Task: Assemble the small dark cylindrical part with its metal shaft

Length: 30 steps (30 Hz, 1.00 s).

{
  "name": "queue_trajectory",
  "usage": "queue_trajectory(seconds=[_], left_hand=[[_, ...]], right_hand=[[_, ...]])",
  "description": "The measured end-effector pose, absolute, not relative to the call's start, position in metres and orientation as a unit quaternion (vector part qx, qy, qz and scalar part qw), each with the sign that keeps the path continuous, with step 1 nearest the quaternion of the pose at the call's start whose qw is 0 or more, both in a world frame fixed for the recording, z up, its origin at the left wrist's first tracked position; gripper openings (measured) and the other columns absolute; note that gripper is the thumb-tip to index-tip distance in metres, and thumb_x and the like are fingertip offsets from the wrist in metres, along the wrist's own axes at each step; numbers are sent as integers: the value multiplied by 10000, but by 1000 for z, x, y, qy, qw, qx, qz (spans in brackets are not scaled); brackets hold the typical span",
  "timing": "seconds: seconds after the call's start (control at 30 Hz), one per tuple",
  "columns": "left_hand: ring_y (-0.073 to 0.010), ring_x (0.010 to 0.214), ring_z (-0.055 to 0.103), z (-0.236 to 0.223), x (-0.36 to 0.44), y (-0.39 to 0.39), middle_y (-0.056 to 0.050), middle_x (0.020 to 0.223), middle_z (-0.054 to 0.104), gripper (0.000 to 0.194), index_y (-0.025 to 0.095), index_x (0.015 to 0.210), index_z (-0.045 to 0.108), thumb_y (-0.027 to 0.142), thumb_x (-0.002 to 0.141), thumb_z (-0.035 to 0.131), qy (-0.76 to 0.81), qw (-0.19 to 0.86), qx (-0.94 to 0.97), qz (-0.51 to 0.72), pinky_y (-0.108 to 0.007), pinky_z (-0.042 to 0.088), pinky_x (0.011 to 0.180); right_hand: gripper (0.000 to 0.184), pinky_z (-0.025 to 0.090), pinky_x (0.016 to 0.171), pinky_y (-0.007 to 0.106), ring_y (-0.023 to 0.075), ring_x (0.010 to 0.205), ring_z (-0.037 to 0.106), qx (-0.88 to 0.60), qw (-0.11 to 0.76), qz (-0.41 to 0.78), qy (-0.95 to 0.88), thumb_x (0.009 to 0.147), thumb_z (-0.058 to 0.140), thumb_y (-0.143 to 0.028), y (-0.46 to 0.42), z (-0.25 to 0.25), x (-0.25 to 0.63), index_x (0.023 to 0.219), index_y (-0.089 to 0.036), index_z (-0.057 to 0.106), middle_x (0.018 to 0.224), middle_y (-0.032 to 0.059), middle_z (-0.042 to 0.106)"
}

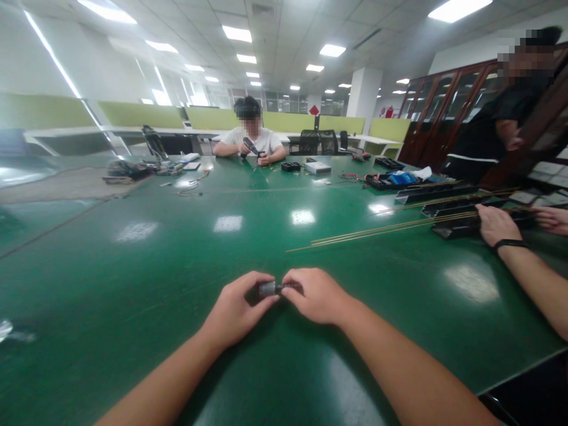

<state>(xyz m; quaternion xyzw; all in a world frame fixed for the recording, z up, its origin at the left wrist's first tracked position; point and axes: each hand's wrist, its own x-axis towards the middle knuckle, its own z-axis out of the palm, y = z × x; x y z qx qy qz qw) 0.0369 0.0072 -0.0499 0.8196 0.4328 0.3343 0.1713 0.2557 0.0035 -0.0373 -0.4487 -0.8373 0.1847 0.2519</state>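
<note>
Just above the green tabletop, my left hand pinches a short grey metal cylinder between thumb and fingers. A thin dark shaft sticks out of the cylinder's right end. The thumb and fingers of my right hand are closed on that shaft, which runs partly out of sight under them. Both hands meet near the middle of the view, their fingertips almost touching. The exact kind of this part cannot be made out.
Thin brass-coloured rods reach in from the right across black channel pieces, beside a co-worker's hand. Opposite sits a person holding a dark tool. Another person stands at right. Tangled parts lie far left.
</note>
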Motion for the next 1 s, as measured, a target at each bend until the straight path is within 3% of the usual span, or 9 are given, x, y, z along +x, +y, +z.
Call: queue_trajectory(seconds=[1.0], left_hand=[[-201,868,679,-48,37,7,-44,973,720,290,218,1036,684,432,842,662,438,170,825,313,-314,547,809]], right_hand=[[203,408,714,268,179,842,641,-461,226,187,-837,922,586,-354,4,-39,255,1017,-212,696,944,46,733]])
